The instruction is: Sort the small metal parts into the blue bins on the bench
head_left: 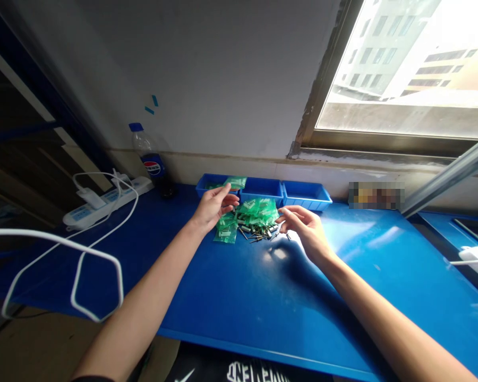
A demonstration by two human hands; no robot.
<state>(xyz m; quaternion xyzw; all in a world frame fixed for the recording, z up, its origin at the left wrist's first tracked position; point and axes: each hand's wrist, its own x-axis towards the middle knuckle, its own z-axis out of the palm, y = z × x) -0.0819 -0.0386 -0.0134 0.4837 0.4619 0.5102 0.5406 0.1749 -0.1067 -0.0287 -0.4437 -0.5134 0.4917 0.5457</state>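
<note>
A heap of small green plastic bags [258, 211] lies on the blue table [239, 297] in front of the blue bins. Loose small metal parts [258, 231] are scattered at the heap's near edge. My left hand [214, 206] hovers over the left side of the heap, fingers curled loosely and apart, above one green bag [227, 230]; nothing shows in it. My right hand [306, 228] reaches in from the right, fingertips pinched together close to the metal parts. Whether they hold a part is too small to see.
Three blue bins [306, 195] stand in a row against the wall, the left one holding green bags [235, 182]. A cola bottle [150, 159] and a white power strip [103, 203] with cables [79, 260] sit at left. A window is at the upper right.
</note>
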